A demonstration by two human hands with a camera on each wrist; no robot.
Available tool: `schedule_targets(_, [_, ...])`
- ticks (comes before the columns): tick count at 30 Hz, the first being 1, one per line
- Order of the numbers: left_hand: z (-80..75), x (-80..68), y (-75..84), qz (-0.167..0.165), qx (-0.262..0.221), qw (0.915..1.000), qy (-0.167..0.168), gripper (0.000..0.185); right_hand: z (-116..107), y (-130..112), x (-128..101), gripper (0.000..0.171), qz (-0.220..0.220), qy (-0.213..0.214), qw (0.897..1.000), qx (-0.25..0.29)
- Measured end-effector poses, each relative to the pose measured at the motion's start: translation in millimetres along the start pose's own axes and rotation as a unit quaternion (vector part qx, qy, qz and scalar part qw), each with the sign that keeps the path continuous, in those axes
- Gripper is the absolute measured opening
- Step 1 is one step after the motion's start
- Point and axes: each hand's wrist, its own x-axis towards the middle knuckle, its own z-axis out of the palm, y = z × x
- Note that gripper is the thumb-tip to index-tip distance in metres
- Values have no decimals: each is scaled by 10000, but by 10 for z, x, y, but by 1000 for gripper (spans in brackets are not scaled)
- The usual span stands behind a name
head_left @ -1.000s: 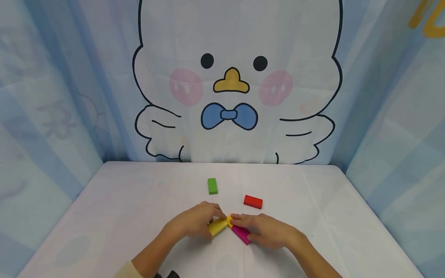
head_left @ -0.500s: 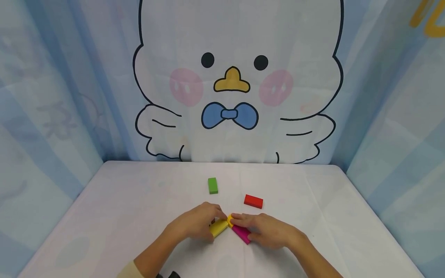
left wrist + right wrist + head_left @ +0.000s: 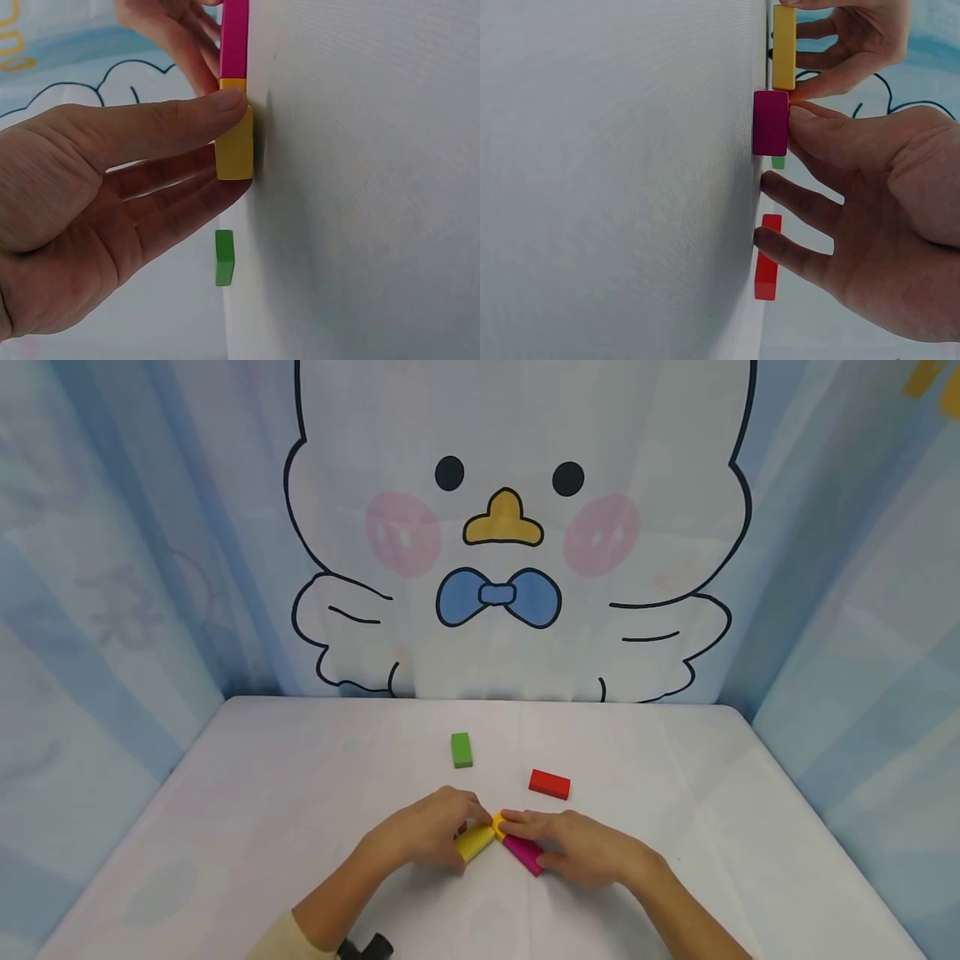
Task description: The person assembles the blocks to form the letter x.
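On the white table (image 3: 262, 793), a yellow block (image 3: 474, 843) and a magenta block (image 3: 522, 853) lie end to end, forming a shallow V. My left hand (image 3: 459, 835) pinches the yellow block (image 3: 235, 142), thumb on its near side and fingers along the far side. My right hand (image 3: 525, 839) holds the magenta block (image 3: 770, 122) with the thumb against it and fingers spread on the other side. The two blocks touch at their inner ends, between my fingertips.
A green block (image 3: 461, 749) lies farther back on the table, and a red block (image 3: 549, 783) sits just beyond my right hand. A cartoon bird cloth (image 3: 510, 527) hangs behind, with blue curtains on both sides. A dark object (image 3: 367, 947) shows at the bottom edge.
Both hands stay on their blocks. The yellow and magenta blocks have barely shifted and remain joined at their ends. The head view has tipped slightly.
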Motion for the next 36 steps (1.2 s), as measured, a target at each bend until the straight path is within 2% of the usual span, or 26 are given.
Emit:
schedule_targets(11, [23, 19, 6, 85, 168, 9998, 34, 57, -16, -8, -8, 59, -93, 53, 9999, -50])
schedule_targets(27, [55, 57, 59, -184, 417, 9990, -6, 62, -27, -8, -10, 60, -85, 46, 10000, -19])
schedule_targets(36, [36, 25, 59, 94, 554, 9984, 2, 57, -13, 6, 2, 60, -138, 75, 9999, -31])
